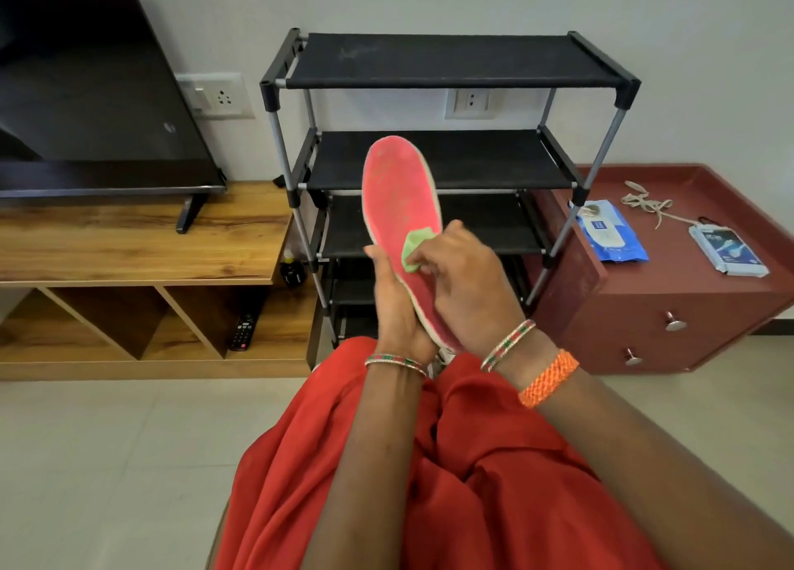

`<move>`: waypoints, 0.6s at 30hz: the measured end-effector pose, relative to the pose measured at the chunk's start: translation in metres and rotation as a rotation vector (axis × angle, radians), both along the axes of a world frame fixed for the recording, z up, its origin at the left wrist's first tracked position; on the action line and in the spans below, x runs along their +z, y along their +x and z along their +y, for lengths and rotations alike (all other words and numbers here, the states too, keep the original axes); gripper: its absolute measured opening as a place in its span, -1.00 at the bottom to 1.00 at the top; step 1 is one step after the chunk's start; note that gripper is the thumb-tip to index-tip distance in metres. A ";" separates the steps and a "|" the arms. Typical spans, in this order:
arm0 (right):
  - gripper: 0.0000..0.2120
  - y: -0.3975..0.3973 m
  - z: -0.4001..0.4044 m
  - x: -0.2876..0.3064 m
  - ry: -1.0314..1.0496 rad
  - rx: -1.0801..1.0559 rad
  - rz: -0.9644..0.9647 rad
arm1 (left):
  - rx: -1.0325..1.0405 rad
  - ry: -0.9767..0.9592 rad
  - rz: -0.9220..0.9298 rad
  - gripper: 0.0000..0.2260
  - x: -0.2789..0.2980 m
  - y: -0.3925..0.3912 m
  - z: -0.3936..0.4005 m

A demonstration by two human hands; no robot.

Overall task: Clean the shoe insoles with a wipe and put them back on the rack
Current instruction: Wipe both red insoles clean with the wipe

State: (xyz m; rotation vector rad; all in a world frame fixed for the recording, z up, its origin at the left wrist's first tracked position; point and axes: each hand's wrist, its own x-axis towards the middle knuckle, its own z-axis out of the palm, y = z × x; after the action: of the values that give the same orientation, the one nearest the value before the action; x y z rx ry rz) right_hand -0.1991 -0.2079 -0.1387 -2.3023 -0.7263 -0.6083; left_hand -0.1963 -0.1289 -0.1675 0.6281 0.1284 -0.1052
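Observation:
A pink insole (397, 191) with a pale edge stands upright in front of the black shoe rack (451, 79). My left hand (395, 303) grips its lower half from behind, thumb on the left edge. My right hand (464, 268) pinches a crumpled green wipe (414, 247) and presses it against the middle of the insole's pink face. The insole's heel end is hidden behind my hands. The rack's shelves that I can see hold nothing.
A wooden TV unit (142, 243) with a television stands left of the rack; a remote (242, 331) lies in its lower shelf. On the red cabinet (687, 303) at right lie a blue wipes pack (612, 236), a second pack (728, 251) and shoelaces (648, 204). Red fabric covers my lap.

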 end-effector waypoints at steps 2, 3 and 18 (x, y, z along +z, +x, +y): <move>-0.80 -0.018 -0.002 -0.014 0.004 0.062 0.036 | 0.023 -0.075 -0.046 -0.29 -0.004 0.002 0.011; -0.78 -0.025 -0.004 -0.019 0.008 0.073 0.054 | 0.025 -0.103 -0.060 -0.31 -0.005 0.001 0.014; -0.84 -0.028 -0.006 -0.021 -0.043 -0.053 0.006 | -0.101 -0.101 0.003 -0.18 -0.007 0.001 0.004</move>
State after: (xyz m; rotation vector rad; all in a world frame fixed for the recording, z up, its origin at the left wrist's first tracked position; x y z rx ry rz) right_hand -0.2268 -0.2139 -0.1592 -2.3688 -0.6837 -0.6144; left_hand -0.1954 -0.1252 -0.1745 0.5334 0.0939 -0.2085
